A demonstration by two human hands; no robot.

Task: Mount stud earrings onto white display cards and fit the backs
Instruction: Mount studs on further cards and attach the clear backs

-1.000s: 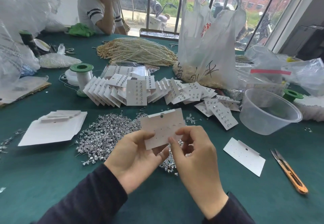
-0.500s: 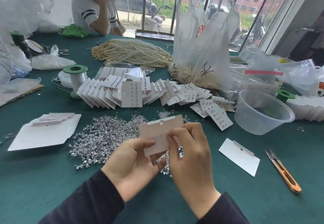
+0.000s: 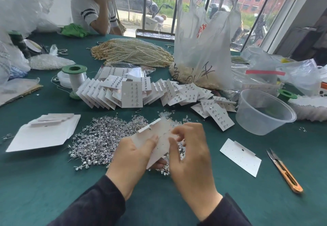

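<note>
A heap of loose stud earrings (image 3: 102, 137) lies at 9 o'clock of the left hand (image 3: 132, 156), which grips the tilted white display card (image 3: 160, 130), thumb on its face and fingers beneath. At the card's 3 o'clock edge the right hand (image 3: 192, 156) curls its fingertips, too blurred to tell what they pinch. A blank card (image 3: 240, 156) lies flat farther toward 3 o'clock.

The left hand (image 3: 131, 156) and right hand (image 3: 192, 156) hold a white card (image 3: 163, 142) above the stud pile (image 3: 100, 137)
</note>
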